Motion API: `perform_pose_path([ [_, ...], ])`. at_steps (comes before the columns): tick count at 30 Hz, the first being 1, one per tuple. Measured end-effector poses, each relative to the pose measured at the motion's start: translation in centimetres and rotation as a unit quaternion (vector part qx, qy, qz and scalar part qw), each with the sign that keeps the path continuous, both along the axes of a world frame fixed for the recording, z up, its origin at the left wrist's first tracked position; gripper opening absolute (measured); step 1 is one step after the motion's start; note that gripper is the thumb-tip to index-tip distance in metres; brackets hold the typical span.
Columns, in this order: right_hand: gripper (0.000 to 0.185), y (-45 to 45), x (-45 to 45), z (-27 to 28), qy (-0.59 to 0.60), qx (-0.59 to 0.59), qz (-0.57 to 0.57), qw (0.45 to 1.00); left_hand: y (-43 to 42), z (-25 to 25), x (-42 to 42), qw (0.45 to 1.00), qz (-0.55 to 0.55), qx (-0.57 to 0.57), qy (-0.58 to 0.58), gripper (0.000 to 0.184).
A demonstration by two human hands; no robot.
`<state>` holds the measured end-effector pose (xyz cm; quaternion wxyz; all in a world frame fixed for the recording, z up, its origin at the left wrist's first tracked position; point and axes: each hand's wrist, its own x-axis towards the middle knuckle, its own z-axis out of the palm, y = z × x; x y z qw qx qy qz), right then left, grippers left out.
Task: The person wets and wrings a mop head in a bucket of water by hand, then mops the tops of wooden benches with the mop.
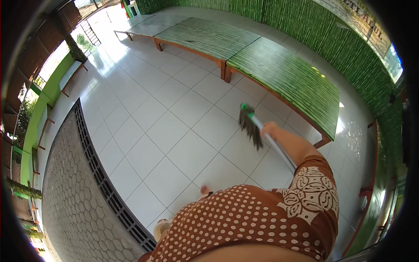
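My right hand (271, 129) is wrapped round the silver handle of a broom (249, 126), close to its green head. The handle runs back under my forearm, and the dark bristles hang down over the white tiled floor (187, 126), slightly blurred. Whether the bristles touch the tiles cannot be told. My left hand does not show. A small bare skin-coloured part (205, 189), likely a foot, shows past the brown dotted clothing (235, 218). Beside the clothing's lower left edge is a pale object (161, 229), partly hidden and hard to make out.
Low green-topped tables (283, 74) stand along the bamboo-patterned wall (288, 22). A dark drain grate (102, 179) borders hexagonal paving (74, 192) on the left. Benches (70, 76) line the far left side. A red-edged bench (371, 187) is at the right.
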<state>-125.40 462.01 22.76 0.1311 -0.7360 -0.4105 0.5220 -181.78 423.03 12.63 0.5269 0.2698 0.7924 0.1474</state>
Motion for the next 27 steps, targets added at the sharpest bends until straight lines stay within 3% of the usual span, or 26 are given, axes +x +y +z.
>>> perform_pose_path([
  [1,0.051,2.2,1.3,2.1,0.12,0.089,-0.075,0.986,0.6,-0.8,-0.2,1.0,-0.01,-0.017,0.004,0.036],
  [3,0.066,5.6,2.1,7.8,0.147,0.123,-0.159,0.968,2.6,-1.8,-0.4,0.997,-0.044,-0.061,0.016,0.035],
  [6,0.077,8.6,4.1,6.2,0.183,0.147,-0.138,0.962,7.2,-4.0,-1.7,0.982,-0.138,-0.124,0.036,0.035],
  [8,0.077,8.3,4.9,1.8,0.181,0.201,-0.16,0.949,12.9,-6.1,-3.3,0.964,-0.225,-0.135,0.051,0.035],
  [11,0.073,6.3,3.4,0.7,0.258,0.2,-0.226,0.918,28.4,-8.3,-3.7,0.912,-0.391,-0.024,0.125,0.035],
  [12,0.072,6.1,2.9,1.2,0.272,0.202,-0.237,0.911,35.2,-6.7,-1.8,0.894,-0.416,0.049,0.158,0.034],
  [13,0.07,6.7,3.1,1.2,0.286,0.194,-0.247,0.905,41.9,2.4,3.4,0.887,-0.402,0.118,0.193,0.033],
  [14,0.068,8.2,3.5,1.1,0.302,0.19,-0.255,0.899,47.9,3.9,6.3,0.86,-0.434,0.166,0.209,0.031],
  [15,0.067,9.6,3.6,0.9,0.32,0.188,-0.264,0.89,52.3,6.2,9.8,0.83,-0.433,0.29,0.202,0.029],
  [18,0.058,18.3,4.0,4.7,0.367,0.189,-0.251,0.876,64.2,17.3,24.4,0.697,-0.53,0.481,0.052,0.049],
  [20,0.049,25.6,4.1,5.6,0.451,0.222,-0.228,0.834,68.4,21.2,33.0,0.623,-0.514,0.586,-0.071,0.06],
  [22,0.048,32.5,3.8,7.5,0.559,0.232,-0.235,0.761,72.2,23.1,40.1,0.528,-0.525,0.661,-0.09,0.06],
  [23,0.049,35.5,3.6,8.0,0.574,0.23,-0.186,0.763,73.7,22.6,42.8,0.54,-0.479,0.685,-0.101,0.042],
  [25,0.049,40.4,2.7,8.2,0.601,0.218,-0.091,0.764,77.7,21.6,44.3,0.591,-0.284,0.705,-0.271,0.015],
  [26,0.049,41.7,1.5,10.0,0.516,0.281,0.007,0.809,77.9,24.5,43.7,0.628,-0.174,0.681,-0.333,0.013],
  [27,0.049,42.4,0.0,13.1,0.421,0.337,0.103,0.836,79.1,28.2,41.2,0.55,-0.207,0.759,-0.28,0.014],
])
